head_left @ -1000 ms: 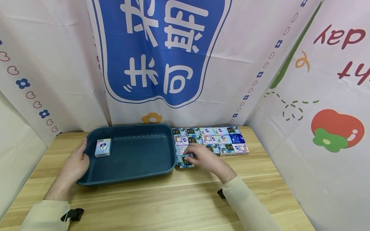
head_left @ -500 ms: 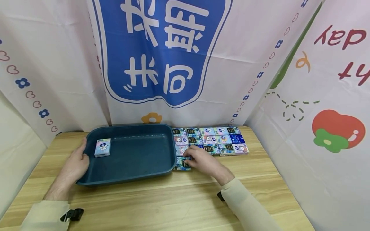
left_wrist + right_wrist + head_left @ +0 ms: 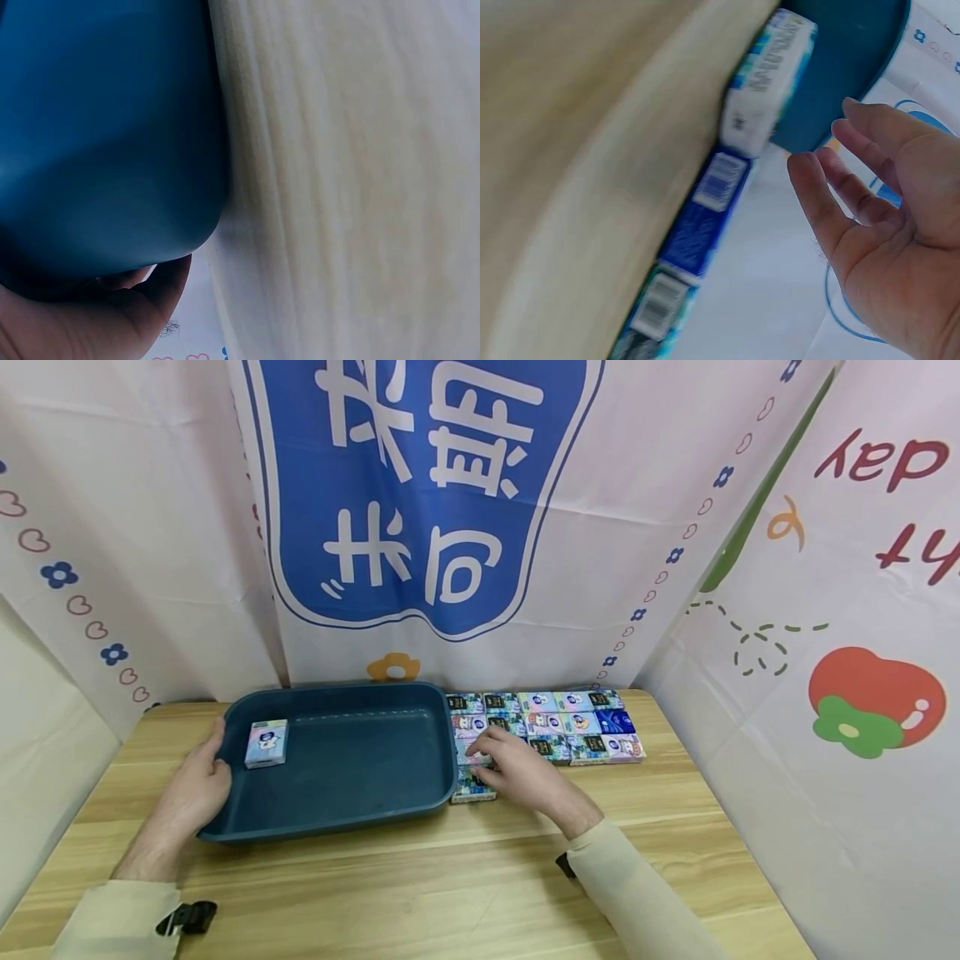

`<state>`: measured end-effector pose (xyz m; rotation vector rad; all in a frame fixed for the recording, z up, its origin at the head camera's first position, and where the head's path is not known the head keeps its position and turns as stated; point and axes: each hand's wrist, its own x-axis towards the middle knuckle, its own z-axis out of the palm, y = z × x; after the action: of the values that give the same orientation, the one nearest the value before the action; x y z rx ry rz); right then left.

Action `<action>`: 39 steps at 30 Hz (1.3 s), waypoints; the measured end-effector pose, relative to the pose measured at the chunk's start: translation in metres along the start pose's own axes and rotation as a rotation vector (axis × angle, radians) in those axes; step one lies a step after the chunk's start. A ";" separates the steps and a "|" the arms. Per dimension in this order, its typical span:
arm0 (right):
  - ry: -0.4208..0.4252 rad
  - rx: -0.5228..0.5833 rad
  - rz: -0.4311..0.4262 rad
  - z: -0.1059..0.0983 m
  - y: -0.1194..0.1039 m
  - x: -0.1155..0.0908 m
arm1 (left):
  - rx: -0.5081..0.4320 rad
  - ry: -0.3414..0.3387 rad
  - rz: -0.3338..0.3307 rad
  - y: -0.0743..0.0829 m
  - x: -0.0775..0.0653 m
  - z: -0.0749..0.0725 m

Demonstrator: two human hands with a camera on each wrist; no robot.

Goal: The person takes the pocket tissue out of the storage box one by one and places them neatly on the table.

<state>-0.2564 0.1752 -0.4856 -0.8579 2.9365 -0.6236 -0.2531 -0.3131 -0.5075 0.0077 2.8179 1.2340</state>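
My left hand (image 3: 193,789) grips the left end of a dark teal plastic tray (image 3: 337,827), also large in the left wrist view, where part of the hand is hidden behind the tray (image 3: 112,150). One light-blue tissue pack (image 3: 267,743) lies inside at the left. Just right of the tray, my right hand (image 3: 525,777) hovers with thumb and fingers spread over a blue-green floral tissue pack (image 3: 468,787). In the right wrist view nothing sits between the fingers of the right hand (image 3: 885,202), and that floral pack (image 3: 769,82) stands beside the tray wall.
Several more tissue packs (image 3: 543,722) lie in tight rows on the wooden table (image 3: 465,893), right of the tray. A printed curtain (image 3: 600,510) hangs directly behind the table, and another printed sheet (image 3: 787,760) closes off the right side.
The floral pack has shifted slightly toward the table's front. My right hand has let go of it, its fingers spreading apart. My left hand and the tray have not moved.
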 end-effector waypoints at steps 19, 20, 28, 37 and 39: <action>0.057 -0.035 -0.115 0.005 -0.082 0.067 | 0.023 -0.008 -0.030 -0.001 -0.001 -0.001; 0.058 -0.040 -0.123 0.008 -0.087 0.071 | 0.021 -0.009 -0.030 -0.001 -0.001 -0.001; 0.017 -0.062 -0.155 0.034 -0.122 0.096 | 0.027 -0.004 -0.033 -0.001 0.000 -0.001; -0.017 -0.096 -0.151 0.061 -0.155 0.120 | 0.034 0.004 -0.027 0.001 0.001 -0.001; -0.023 -0.116 -0.156 0.067 -0.162 0.126 | 0.033 0.005 -0.030 0.002 0.001 -0.001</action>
<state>-0.2714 -0.0401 -0.4744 -1.1064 2.9299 -0.4493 -0.2540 -0.3126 -0.5054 -0.0361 2.8310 1.1825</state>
